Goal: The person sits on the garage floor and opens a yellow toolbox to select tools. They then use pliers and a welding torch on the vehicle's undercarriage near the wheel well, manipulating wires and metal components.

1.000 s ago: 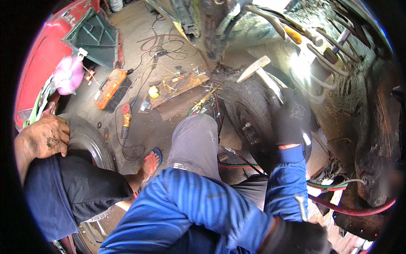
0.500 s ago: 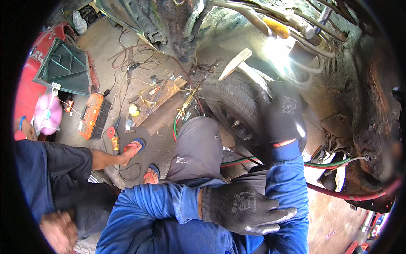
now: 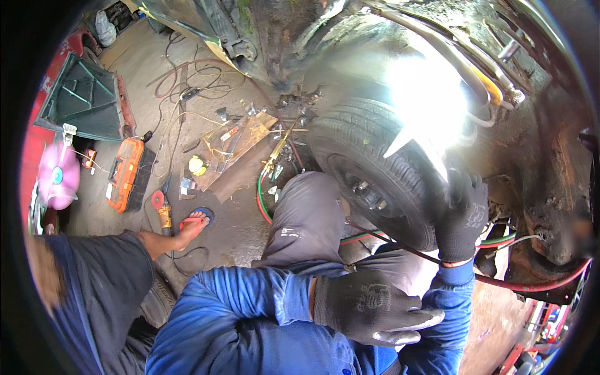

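Observation:
My right hand (image 3: 462,219), in a black glove, is closed around the handle of a hammer (image 3: 431,157). The hammer's pale pointed head (image 3: 396,144) sits in front of the tire (image 3: 359,134), partly washed out by a bright light. Just beside that hand is the tire's side, with its wheel hub (image 3: 367,194) exposed. My left hand (image 3: 369,309), also gloved in black, lies across toward my right forearm with its fingers stretched out. Nothing shows in it.
A person in dark shorts (image 3: 103,281) stands close at my left. An angle grinder (image 3: 162,212), an orange toolbox (image 3: 128,175), a pink fan (image 3: 59,175) and a brass torch (image 3: 272,159) lie or stand about. Red and green hoses (image 3: 537,284) cross at right.
My right hand has moved right and lower with the hammer, whose head has come down from above the tire. The view has shifted slightly. My left hand keeps its pose.

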A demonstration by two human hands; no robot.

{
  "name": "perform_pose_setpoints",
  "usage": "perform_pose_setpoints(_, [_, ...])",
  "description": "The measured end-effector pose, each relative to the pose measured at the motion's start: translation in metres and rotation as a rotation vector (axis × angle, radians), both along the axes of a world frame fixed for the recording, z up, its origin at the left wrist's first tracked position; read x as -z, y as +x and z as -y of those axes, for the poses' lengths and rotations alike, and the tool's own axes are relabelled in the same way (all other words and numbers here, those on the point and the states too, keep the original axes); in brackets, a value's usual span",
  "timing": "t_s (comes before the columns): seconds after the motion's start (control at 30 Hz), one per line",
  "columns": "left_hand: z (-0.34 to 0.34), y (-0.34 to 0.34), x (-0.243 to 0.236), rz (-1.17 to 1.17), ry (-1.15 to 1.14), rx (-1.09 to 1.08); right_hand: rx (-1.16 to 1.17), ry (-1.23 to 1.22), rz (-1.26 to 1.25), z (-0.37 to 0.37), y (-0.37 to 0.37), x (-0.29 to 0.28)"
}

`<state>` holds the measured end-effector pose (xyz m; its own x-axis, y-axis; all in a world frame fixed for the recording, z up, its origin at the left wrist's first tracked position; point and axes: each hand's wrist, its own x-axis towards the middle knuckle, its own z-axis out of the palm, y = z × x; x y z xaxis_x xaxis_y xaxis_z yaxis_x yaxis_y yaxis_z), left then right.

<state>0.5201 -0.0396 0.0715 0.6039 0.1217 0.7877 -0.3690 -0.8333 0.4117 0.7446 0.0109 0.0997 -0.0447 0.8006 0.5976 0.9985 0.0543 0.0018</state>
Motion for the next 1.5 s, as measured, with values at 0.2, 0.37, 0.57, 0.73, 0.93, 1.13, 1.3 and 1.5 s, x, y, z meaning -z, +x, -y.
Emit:
perform_pose_setpoints(0.2, [-0.006,0.001,0.001,0.028,-0.140,0.093,0.039,-0.035,0.003,-0.007,0.005,0.023])
perform_pose_setpoints(0.37, [-0.009,0.001,0.009,-0.144,-0.164,0.187,0.103,-0.020,-0.019,-0.001,-0.004,0.026])
perform_pose_setpoints(0.57, [-0.020,0.005,0.016,0.089,-0.253,0.164,0.117,0.061,0.098,-0.010,-0.023,0.043])
perform_pose_setpoints(0.73, [-0.036,-0.019,0.035,-0.093,-0.305,0.033,0.135,0.125,0.175,-0.018,-0.024,0.059])
perform_pose_setpoints(0.93, [-0.074,-0.065,0.088,-0.043,-0.356,-0.351,0.147,0.119,0.217,-0.017,-0.020,0.064])
perform_pose_setpoints(1.13, [-0.107,-0.172,0.209,-0.276,-0.788,-0.885,0.110,0.108,0.238,-0.016,-0.015,0.065])
perform_pose_setpoints(1.3, [-0.094,-0.230,0.356,-0.388,-1.377,-1.102,0.080,0.120,0.259,-0.017,-0.012,0.066])
perform_pose_setpoints(1.5, [-0.063,-0.237,0.482,-0.526,-1.338,-1.457,0.045,0.119,0.265,-0.020,-0.012,0.066])
